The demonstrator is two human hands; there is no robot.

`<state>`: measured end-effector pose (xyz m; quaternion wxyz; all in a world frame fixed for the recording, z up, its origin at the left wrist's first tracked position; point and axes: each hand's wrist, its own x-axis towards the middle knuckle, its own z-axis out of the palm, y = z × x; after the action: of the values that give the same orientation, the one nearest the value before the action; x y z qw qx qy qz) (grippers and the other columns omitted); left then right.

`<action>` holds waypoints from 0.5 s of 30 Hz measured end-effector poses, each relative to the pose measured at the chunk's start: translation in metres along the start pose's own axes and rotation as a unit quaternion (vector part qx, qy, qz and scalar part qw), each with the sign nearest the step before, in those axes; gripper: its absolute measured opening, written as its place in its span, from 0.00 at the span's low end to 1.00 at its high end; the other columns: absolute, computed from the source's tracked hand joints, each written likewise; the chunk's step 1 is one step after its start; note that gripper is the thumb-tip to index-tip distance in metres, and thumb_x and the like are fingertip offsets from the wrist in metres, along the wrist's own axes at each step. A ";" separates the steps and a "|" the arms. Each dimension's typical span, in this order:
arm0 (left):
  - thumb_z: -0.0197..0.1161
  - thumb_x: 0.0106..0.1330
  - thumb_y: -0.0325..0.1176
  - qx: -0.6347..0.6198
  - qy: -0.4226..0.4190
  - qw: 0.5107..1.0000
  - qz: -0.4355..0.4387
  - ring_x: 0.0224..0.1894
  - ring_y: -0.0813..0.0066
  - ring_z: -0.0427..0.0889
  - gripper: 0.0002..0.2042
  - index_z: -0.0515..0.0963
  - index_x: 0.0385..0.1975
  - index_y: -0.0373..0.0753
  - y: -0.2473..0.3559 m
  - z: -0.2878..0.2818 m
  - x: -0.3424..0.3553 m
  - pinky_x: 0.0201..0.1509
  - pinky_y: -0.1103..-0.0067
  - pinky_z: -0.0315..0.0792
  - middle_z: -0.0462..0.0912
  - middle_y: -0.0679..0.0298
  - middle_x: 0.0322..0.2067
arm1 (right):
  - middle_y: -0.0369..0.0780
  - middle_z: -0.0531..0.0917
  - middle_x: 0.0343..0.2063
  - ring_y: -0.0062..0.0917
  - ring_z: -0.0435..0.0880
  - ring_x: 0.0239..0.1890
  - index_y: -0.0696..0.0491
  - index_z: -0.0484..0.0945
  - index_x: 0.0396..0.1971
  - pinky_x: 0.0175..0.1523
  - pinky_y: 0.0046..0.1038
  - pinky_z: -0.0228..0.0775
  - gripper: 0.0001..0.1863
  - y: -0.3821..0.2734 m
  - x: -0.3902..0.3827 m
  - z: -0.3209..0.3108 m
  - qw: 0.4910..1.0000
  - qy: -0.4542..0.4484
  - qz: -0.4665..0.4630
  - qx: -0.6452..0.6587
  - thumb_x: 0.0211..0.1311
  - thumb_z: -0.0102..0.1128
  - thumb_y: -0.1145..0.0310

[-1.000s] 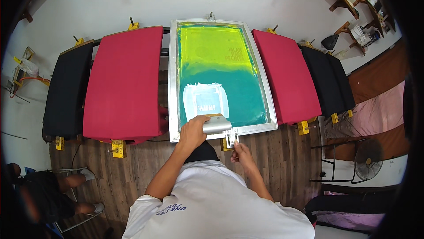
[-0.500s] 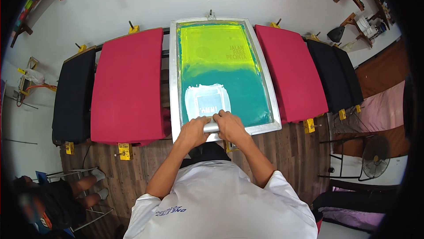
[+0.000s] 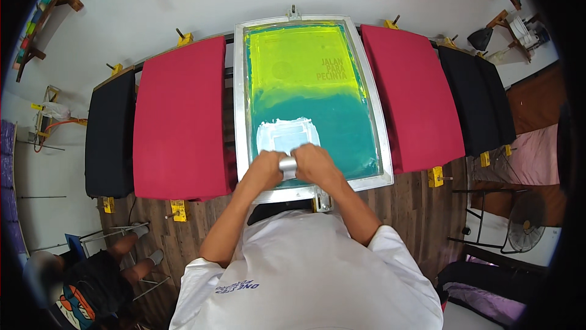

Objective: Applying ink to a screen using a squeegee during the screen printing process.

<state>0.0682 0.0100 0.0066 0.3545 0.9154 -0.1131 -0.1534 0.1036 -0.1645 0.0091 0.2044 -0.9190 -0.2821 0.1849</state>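
A screen printing frame [image 3: 384, 128] with a pale metal rim lies before me. Its mesh is yellow-green [image 3: 287, 55] at the far part and teal [image 3: 348, 134] at the near part, with faint lettering at upper right. White ink [image 3: 266, 133] surrounds a pale square on the near left. Over that patch, my left hand [image 3: 262, 172] and my right hand [image 3: 317, 166] are closed side by side on a squeegee [image 3: 287, 167] with a silvery handle. Its blade is hidden beneath my hands.
Red fabric covers a left board [image 3: 180, 116] and a right board [image 3: 415, 98]; black-covered boards [image 3: 111, 141] stand farther out. Yellow clamps [image 3: 179, 210] jut from the board ends. At lower left sits another person [image 3: 97, 287]. A fan [image 3: 526, 221] stands at right.
Both hands have moved the squeegee a little away from the near rim, over the white ink. More of the near rim and a metal clamp under it now show.
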 end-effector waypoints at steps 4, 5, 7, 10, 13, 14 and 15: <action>0.58 0.46 0.18 0.010 0.045 0.999 -0.016 0.39 0.43 0.83 0.16 0.82 0.38 0.34 -0.017 -0.026 0.032 0.46 0.63 0.77 0.83 0.41 0.32 | 0.50 0.85 0.30 0.47 0.85 0.36 0.56 0.83 0.30 0.43 0.43 0.78 0.11 0.005 0.051 -0.011 1.000 0.019 0.009 -0.002 0.41 0.65 0.76; 0.58 0.46 0.18 0.008 0.053 0.998 -0.014 0.39 0.43 0.83 0.17 0.82 0.38 0.33 -0.022 -0.032 0.038 0.46 0.63 0.77 0.82 0.41 0.32 | 0.50 0.85 0.31 0.47 0.85 0.36 0.57 0.83 0.30 0.43 0.43 0.78 0.11 0.004 0.062 -0.011 1.000 0.020 0.013 -0.007 0.41 0.65 0.76; 0.58 0.46 0.17 0.002 0.055 0.998 -0.030 0.40 0.43 0.83 0.18 0.82 0.40 0.33 -0.029 -0.034 0.043 0.47 0.63 0.77 0.83 0.41 0.33 | 0.50 0.85 0.31 0.47 0.85 0.37 0.57 0.83 0.31 0.43 0.43 0.78 0.12 0.003 0.069 -0.006 1.000 0.018 0.020 -0.008 0.41 0.65 0.76; 0.58 0.49 0.16 0.017 0.035 0.999 -0.028 0.39 0.42 0.83 0.20 0.84 0.43 0.36 -0.038 -0.028 0.040 0.47 0.61 0.77 0.83 0.42 0.35 | 0.50 0.84 0.31 0.46 0.85 0.37 0.56 0.83 0.31 0.43 0.43 0.78 0.13 0.004 0.070 -0.003 0.999 0.034 0.012 -0.006 0.40 0.66 0.76; 0.59 0.48 0.16 0.003 0.024 1.000 -0.020 0.38 0.42 0.83 0.20 0.84 0.43 0.37 -0.023 -0.028 0.027 0.47 0.61 0.78 0.83 0.42 0.34 | 0.49 0.84 0.32 0.45 0.84 0.39 0.56 0.83 0.31 0.44 0.41 0.78 0.13 0.003 0.053 0.009 0.999 0.031 0.011 -0.005 0.40 0.68 0.76; 0.59 0.48 0.16 0.009 0.018 1.000 -0.015 0.37 0.42 0.83 0.21 0.84 0.44 0.38 -0.023 -0.025 0.019 0.47 0.61 0.78 0.83 0.43 0.34 | 0.49 0.83 0.33 0.44 0.83 0.40 0.56 0.84 0.31 0.45 0.40 0.79 0.13 -0.001 0.049 0.011 1.000 0.017 0.017 -0.010 0.40 0.69 0.75; 0.59 0.48 0.16 -0.008 0.015 1.000 -0.009 0.37 0.42 0.83 0.22 0.83 0.45 0.38 -0.022 -0.021 0.011 0.47 0.61 0.78 0.83 0.43 0.34 | 0.49 0.82 0.32 0.45 0.83 0.39 0.56 0.83 0.32 0.44 0.41 0.78 0.14 -0.003 0.039 0.012 1.000 0.018 0.007 0.007 0.40 0.69 0.75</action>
<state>0.0881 0.0354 0.0045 0.3619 0.9158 -0.0981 -0.1441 0.1271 -0.1359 -0.0082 0.2142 -0.9227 -0.2709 0.1712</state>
